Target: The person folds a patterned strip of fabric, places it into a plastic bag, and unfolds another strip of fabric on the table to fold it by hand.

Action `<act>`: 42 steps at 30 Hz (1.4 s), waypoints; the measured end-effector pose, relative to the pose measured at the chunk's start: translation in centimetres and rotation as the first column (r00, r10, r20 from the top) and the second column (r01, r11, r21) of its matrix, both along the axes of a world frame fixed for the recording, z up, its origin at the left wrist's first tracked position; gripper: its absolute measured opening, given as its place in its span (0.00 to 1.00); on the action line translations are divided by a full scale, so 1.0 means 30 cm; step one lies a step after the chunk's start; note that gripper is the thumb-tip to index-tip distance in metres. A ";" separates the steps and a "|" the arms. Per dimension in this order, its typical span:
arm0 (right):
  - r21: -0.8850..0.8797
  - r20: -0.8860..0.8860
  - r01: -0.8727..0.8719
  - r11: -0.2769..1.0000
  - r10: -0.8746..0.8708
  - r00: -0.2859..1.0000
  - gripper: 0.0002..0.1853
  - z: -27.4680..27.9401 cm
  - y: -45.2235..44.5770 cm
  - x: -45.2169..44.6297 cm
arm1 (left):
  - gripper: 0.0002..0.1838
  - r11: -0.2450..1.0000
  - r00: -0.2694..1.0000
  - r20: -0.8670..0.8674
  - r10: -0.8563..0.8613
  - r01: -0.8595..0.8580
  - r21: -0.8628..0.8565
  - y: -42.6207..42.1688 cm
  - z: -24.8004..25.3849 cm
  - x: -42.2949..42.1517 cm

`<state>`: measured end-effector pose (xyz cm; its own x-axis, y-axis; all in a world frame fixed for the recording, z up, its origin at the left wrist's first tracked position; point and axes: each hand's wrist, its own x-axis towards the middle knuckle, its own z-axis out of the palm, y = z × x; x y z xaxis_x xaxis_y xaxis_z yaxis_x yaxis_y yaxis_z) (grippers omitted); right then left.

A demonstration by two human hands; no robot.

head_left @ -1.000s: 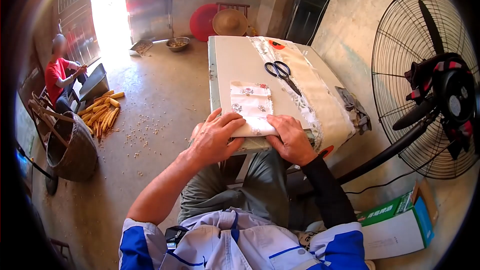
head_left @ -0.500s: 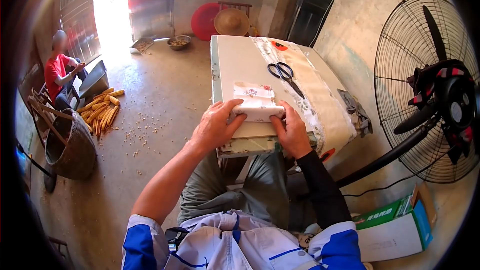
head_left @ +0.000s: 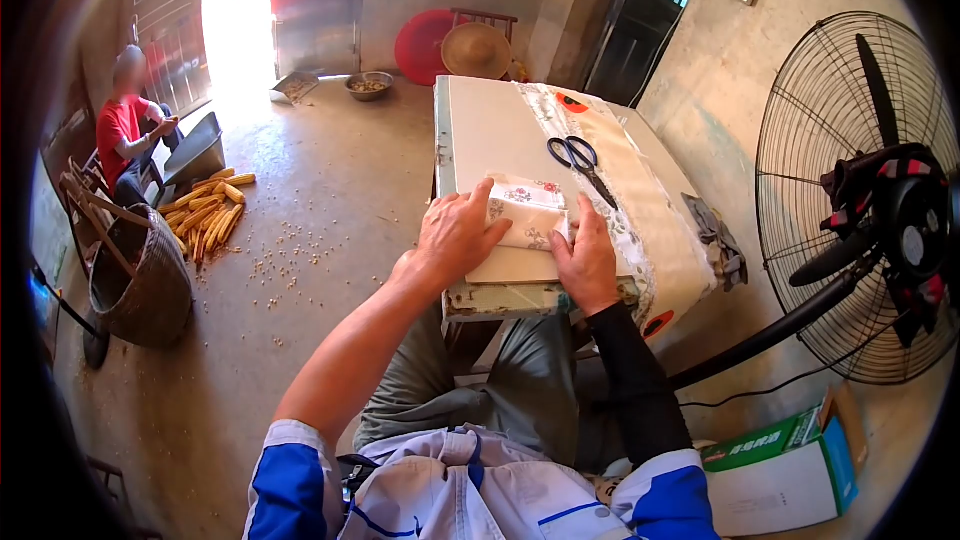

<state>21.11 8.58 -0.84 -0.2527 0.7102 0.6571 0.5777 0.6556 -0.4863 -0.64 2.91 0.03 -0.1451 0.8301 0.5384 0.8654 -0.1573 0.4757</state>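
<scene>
Working bare-handed at a pale-topped table with chipped, greenish edges (head_left: pixel 480 130). On the tabletop, near its close edge, a white cloth printed with small flowers (head_left: pixel 527 224), folded over on itself between left hand (head_left: pixel 456 233) and right hand (head_left: pixel 588 252). Lightly grasping the cloth's left edge with left thumb and fingers; touching its right edge with right thumb, fingers loosely extended. Cannot tell how firmly. Compared with half a second ago, no longer pinching a narrow raised roll; now laying a broader folded panel away from the body, with only a short strip showing beyond. Judging by that, further along in the folding, and more compact. Just beyond, black-handled metal scissors (head_left: pixel 589 170), beside a long cream runner with white lace edging (head_left: pixel 655 205).
</scene>
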 end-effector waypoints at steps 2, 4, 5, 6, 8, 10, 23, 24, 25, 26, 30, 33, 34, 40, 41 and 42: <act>0.209 0.139 -0.019 0.978 -0.010 0.990 0.23 -0.009 0.017 0.005 | 0.35 0.996 0.997 -0.070 0.039 -0.033 0.078 0.000 0.000 0.002; 0.269 0.236 -0.071 0.961 0.005 0.972 0.20 -0.021 0.042 0.016 | 0.30 0.972 0.985 -0.160 0.071 -0.032 0.232 -0.009 0.011 0.003; 0.228 0.265 -0.100 0.969 0.037 0.964 0.19 -0.030 0.057 0.024 | 0.26 0.959 0.978 -0.208 0.007 0.053 0.278 -0.004 0.009 0.000; 0.185 0.293 -0.127 0.974 0.069 0.954 0.18 -0.029 0.062 0.028 | 0.23 0.937 0.964 -0.259 -0.055 0.139 0.320 0.007 0.003 -0.007; 0.151 0.335 -0.143 0.978 0.086 0.938 0.19 -0.023 0.072 0.036 | 0.18 0.922 0.946 -0.278 -0.167 0.250 0.297 0.022 -0.014 -0.018; 0.124 0.364 -0.150 0.981 0.096 0.926 0.21 -0.011 0.068 0.044 | 0.14 0.934 0.940 -0.203 -0.275 0.311 0.175 0.031 -0.022 -0.025; 0.072 0.492 -0.341 0.937 0.264 0.829 0.39 0.057 -0.112 0.171 | 0.33 0.911 0.898 -0.207 -0.387 0.407 0.061 -0.211 0.015 -0.003; 0.079 0.486 -0.355 0.932 0.275 0.830 0.39 0.056 -0.133 0.181 | 0.34 0.920 0.904 -0.223 -0.364 0.387 0.066 -0.231 0.001 0.006; 0.086 0.480 -0.370 0.925 0.287 0.829 0.39 0.059 -0.154 0.188 | 0.35 0.922 0.906 -0.217 -0.362 0.383 0.062 -0.247 -0.003 0.011; 0.099 0.470 -0.380 0.920 0.293 0.833 0.37 0.067 -0.178 0.192 | 0.35 0.923 0.909 -0.212 -0.360 0.379 0.059 -0.264 0.000 0.015; 0.108 0.451 -0.405 0.908 0.318 0.834 0.33 0.062 -0.199 0.211 | 0.33 0.921 0.910 -0.204 -0.361 0.382 0.075 -0.299 0.008 0.027; 0.106 0.381 -0.415 0.903 0.349 0.856 0.30 0.052 -0.193 0.214 | 0.29 0.909 0.908 -0.132 -0.397 0.409 0.081 -0.290 0.005 0.012; 0.103 0.351 -0.414 0.905 0.356 0.866 0.29 0.046 -0.181 0.211 | 0.27 0.904 0.906 -0.103 -0.411 0.420 0.084 -0.281 0.008 0.006; 0.017 0.190 -0.331 0.943 0.322 0.927 0.23 0.063 -0.147 0.173 | 0.22 0.944 0.941 0.092 -0.327 0.319 0.086 -0.212 -0.010 -0.015; 0.011 0.160 -0.312 0.950 0.306 0.939 0.22 0.063 -0.141 0.165 | 0.23 0.952 0.945 0.125 -0.303 0.295 0.075 -0.200 -0.022 -0.019; 0.019 0.139 -0.302 0.953 0.297 0.945 0.22 0.060 -0.132 0.155 | 0.24 0.953 0.943 0.137 -0.303 0.295 0.076 -0.192 -0.017 -0.022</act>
